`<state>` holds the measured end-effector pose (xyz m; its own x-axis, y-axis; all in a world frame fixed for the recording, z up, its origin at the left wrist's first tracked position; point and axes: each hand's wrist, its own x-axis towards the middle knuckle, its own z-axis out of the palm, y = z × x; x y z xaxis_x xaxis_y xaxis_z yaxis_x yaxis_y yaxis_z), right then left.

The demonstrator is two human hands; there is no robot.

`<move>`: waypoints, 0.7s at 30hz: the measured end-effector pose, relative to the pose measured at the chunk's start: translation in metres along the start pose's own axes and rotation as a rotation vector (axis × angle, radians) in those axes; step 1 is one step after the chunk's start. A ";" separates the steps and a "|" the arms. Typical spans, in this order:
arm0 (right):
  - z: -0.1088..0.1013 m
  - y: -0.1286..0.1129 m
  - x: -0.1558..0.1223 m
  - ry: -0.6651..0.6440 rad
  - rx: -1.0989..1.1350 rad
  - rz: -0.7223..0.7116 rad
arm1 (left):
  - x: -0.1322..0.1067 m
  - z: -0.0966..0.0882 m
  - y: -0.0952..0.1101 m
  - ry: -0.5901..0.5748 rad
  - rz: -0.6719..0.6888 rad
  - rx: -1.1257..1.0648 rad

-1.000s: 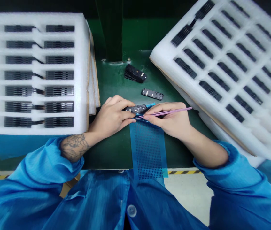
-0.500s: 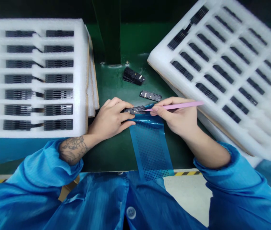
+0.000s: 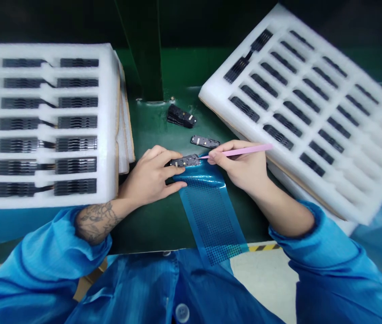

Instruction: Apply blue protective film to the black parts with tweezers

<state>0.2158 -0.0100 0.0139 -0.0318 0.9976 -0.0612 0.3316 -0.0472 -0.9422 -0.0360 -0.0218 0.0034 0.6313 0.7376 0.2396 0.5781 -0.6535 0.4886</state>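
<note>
A slim black electronic part [image 3: 191, 160], with small light spots on it, lies at the upper end of a blue film sheet [image 3: 207, 211] covered in tiny dots. My left hand [image 3: 152, 177] steadies this part with its index and middle fingers at the left end, the thumb apart and lower on the film. Pinched in my right hand [image 3: 243, 166] is a pair of pink tweezers [image 3: 248, 150], whose tip meets the right end of the part. A similar black part [image 3: 205, 141] lies just beyond, and a small stack of them [image 3: 181, 116] sits farther back.
A white foam tray [image 3: 107, 135] with rows of black parts stands on the left. Another foam tray [image 3: 211, 87], set at an angle on the right, holds more parts and some bare slots. A dark green post [image 3: 147, 67] rises behind the green bench [image 3: 143, 225].
The view has shifted slightly. My left fingers now lie on the part's left end rather than along both sides, leaving more of it showing. The tweezers stay at its right end.
</note>
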 end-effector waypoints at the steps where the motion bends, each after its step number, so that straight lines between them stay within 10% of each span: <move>1: 0.000 0.000 0.000 -0.002 -0.005 -0.005 | 0.000 0.000 0.000 -0.001 -0.004 -0.002; 21: 0.000 -0.005 0.001 -0.022 -0.067 -0.046 | 0.001 -0.001 0.000 0.000 0.002 -0.015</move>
<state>0.2139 -0.0092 0.0185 -0.0685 0.9973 -0.0266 0.3918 0.0024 -0.9201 -0.0358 -0.0211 0.0048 0.6321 0.7366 0.2407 0.5691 -0.6520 0.5010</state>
